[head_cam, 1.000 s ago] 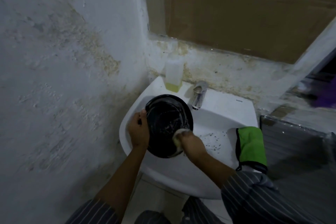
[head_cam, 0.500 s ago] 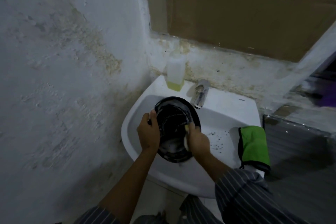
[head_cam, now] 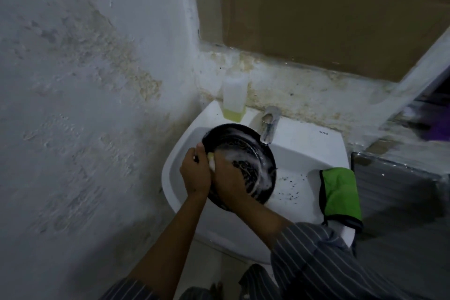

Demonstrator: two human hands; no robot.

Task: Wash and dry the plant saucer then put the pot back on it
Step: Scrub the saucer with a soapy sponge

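Observation:
A round black plant saucer (head_cam: 253,153), streaked with soap foam, is held tilted over the white sink (head_cam: 299,151). My left hand (head_cam: 193,173) grips its left rim. My right hand (head_cam: 229,178) lies across the saucer's inner face, shut on a pale yellow sponge (head_cam: 211,160) that pokes out at the left rim between both hands. The saucer's lower left part is hidden by my hands. No pot is in view.
A chrome tap (head_cam: 269,124) juts over the saucer's top edge. A soap bottle (head_cam: 234,101) with yellow liquid stands at the sink's back left corner. A green cloth (head_cam: 339,195) hangs over the sink's right rim. Dirt specks dot the basin. A stained wall lies close on the left.
My right hand has slid the sponge from the saucer's lower right across to its left rim, beside my left hand. More foam covers the saucer.

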